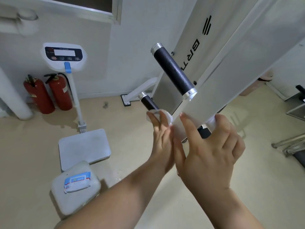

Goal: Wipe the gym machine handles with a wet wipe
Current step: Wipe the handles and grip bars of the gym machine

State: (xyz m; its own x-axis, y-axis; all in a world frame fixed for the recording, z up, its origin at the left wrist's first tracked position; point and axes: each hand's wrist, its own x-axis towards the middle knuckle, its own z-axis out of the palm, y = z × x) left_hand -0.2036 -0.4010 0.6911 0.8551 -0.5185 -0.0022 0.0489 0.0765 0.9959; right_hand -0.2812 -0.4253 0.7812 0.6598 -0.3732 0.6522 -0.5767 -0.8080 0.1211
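Note:
The white gym machine frame [231,66] carries two black handles on its left side. The upper handle [173,70] is bare. My left hand [160,136] holds a white wet wipe [157,112] wrapped around the inner end of the lower handle [147,102]. My right hand [212,151] grips the frame's lower edge, thumb on the front face. Its fingers curl over a second white wipe [212,121] pressed on a dark handle [204,133] mostly hidden behind the frame.
A wet wipe pack [77,180] lies on a white box [69,200] at lower left. A standing scale [84,146] with a display post is beside it. Two red fire extinguishers [49,93] stand by the wall. Metal equipment [290,146] is on the floor at right.

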